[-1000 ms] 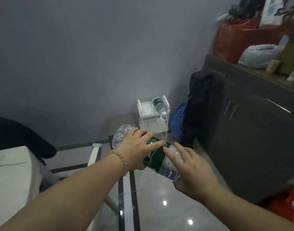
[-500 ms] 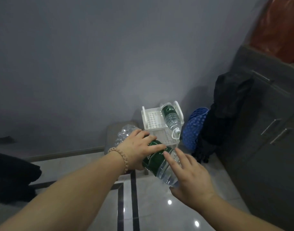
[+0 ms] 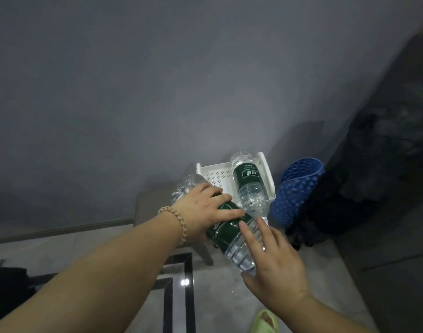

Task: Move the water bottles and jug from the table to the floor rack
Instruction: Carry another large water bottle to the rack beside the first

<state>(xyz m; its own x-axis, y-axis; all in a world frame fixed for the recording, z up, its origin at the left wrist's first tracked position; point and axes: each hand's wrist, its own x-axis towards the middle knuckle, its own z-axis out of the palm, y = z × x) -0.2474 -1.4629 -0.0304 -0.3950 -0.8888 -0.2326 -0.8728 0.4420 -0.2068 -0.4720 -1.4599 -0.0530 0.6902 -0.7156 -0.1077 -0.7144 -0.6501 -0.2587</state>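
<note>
I carry a large clear water bottle point(image 3: 232, 233) with a green label, held lying sideways above the floor. My left hand point(image 3: 205, 210) grips it from above around the label. My right hand point(image 3: 270, 265) supports its neck end, fingers fairly straight against its side. Just beyond stands the white floor rack point(image 3: 215, 176), low against the grey wall. A second green-labelled bottle point(image 3: 249, 186) lies in the rack's top tray on the right side, cap toward me. The carried bottle's far end overlaps the rack's left front corner.
A blue perforated basket point(image 3: 294, 193) leans right of the rack, with a black bag point(image 3: 364, 188) beside it. A dark cabinet point(image 3: 397, 236) fills the right. A grey stool point(image 3: 153, 212) sits left of the rack. A green slipper point(image 3: 265, 320) shows on the tiled floor below.
I have moved closer to the rack with the bottle still in both hands. The rack and its bottle now look larger and nearer; the table has dropped out of view.
</note>
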